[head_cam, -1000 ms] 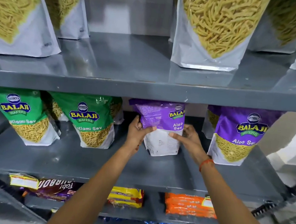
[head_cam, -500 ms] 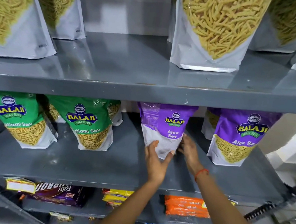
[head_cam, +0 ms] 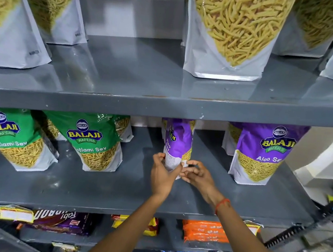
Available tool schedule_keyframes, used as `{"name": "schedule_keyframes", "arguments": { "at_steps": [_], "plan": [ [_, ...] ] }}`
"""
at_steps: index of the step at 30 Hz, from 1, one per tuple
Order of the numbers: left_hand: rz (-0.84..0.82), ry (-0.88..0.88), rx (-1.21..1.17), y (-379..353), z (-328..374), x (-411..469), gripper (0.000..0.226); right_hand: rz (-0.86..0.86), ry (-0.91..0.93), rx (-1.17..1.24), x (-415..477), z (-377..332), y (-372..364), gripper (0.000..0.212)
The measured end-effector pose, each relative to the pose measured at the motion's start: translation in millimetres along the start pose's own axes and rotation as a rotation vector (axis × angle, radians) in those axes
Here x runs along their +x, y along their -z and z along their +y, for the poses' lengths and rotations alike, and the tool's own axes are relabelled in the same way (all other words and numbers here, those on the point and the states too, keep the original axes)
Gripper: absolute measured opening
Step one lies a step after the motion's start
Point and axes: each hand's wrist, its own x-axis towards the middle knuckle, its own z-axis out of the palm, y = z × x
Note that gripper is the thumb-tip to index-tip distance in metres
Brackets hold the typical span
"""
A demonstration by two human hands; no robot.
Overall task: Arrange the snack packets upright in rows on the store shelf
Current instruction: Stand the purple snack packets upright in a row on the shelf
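Note:
A purple Aloo Sev packet (head_cam: 178, 143) stands upright in the middle of the grey middle shelf (head_cam: 114, 188), turned edge-on toward me. My left hand (head_cam: 163, 172) grips its lower left side. My right hand (head_cam: 195, 174) pinches its lower right corner; an orange thread circles that wrist. Another purple Aloo Sev packet (head_cam: 261, 154) stands to the right with one more behind it. Two green Ratlami Sev packets (head_cam: 92, 140) (head_cam: 14, 138) stand upright to the left, with others behind them.
The upper shelf (head_cam: 164, 103) carries large white pouches of yellow sev (head_cam: 230, 34). Below, the lower shelf holds flat orange (head_cam: 203, 231), yellow (head_cam: 151, 225) and dark purple biscuit packs (head_cam: 61, 220). A black ridged object (head_cam: 285, 234) sits at the right edge.
The held purple packet has been turned from facing front to edge-on and set lower on the shelf. Both hands have come together at its base.

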Motion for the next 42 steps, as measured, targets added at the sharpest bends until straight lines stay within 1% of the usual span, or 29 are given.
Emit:
{"name": "schedule_keyframes", "arguments": {
  "at_steps": [3,4,6,8,10,13,15,17,19,22,24,25,28,30,32,33,35,37,39,42],
  "plan": [
    [-0.027,0.004,-0.002,6,-4,5,0.047,0.300,0.084,-0.090,11,-2,8,0.028],
    [-0.036,0.003,-0.017,8,-7,7,0.045,0.348,0.106,-0.132,18,-3,10,0.031],
    [-0.060,-0.008,-0.035,14,-11,11,0.042,0.308,0.112,-0.239,32,-6,10,0.048],
    [-0.131,-0.006,-0.065,19,-14,19,0.037,0.195,0.096,-0.275,42,-9,9,0.068],
    [-0.237,-0.023,-0.069,25,-17,29,0.028,0.094,0.112,-0.266,47,-12,7,0.080],
    [-0.374,-0.036,-0.047,33,-24,48,0.034,0.041,0.119,-0.287,45,-15,13,0.093],
    [-0.391,0.008,-0.073,37,-24,56,0.028,0.038,0.104,-0.337,40,-16,19,0.095],
    [-0.364,0.080,-0.164,34,-27,56,0.031,0.030,0.098,-0.404,38,-14,22,0.098],
    [-0.341,0.138,-0.251,26,-32,46,0.039,0.023,0.094,-0.457,34,-10,23,0.092],
    [-0.339,0.206,-0.360,16,-26,23,0.053,0.049,0.059,-0.504,28,-9,22,0.078],
    [-0.361,0.238,-0.359,15,-21,17,0.064,0.064,0.035,-0.507,23,-9,22,0.075],
    [-0.375,0.249,-0.353,15,-20,18,0.064,0.062,0.033,-0.502,21,-8,21,0.075],
    [-0.383,0.263,-0.373,17,-19,21,0.054,0.029,0.031,-0.469,17,-5,17,0.077],
    [-0.375,0.255,-0.338,17,-17,15,0.059,0.044,0.024,-0.485,15,-4,15,0.076],
    [-0.315,0.148,-0.194,15,-15,3,0.064,0.174,0.064,-0.561,12,-2,12,0.072],
    [-0.261,0.058,-0.077,14,-14,-4,0.067,0.268,0.139,-0.618,8,-3,11,0.069],
    [-0.133,-0.116,0.159,9,-9,-15,0.072,0.456,0.353,-0.680,-9,-10,6,0.059],
    [-0.029,-0.266,0.344,2,1,-28,0.072,0.597,0.584,-0.647,-27,-26,4,0.046],
    [-0.006,-0.402,0.436,-13,16,-42,0.070,0.671,0.743,-0.623,-39,-41,10,0.040],
    [-0.038,-0.557,0.409,-43,36,-57,0.061,0.745,0.850,-0.588,-50,-49,32,0.035]
  ]
}}
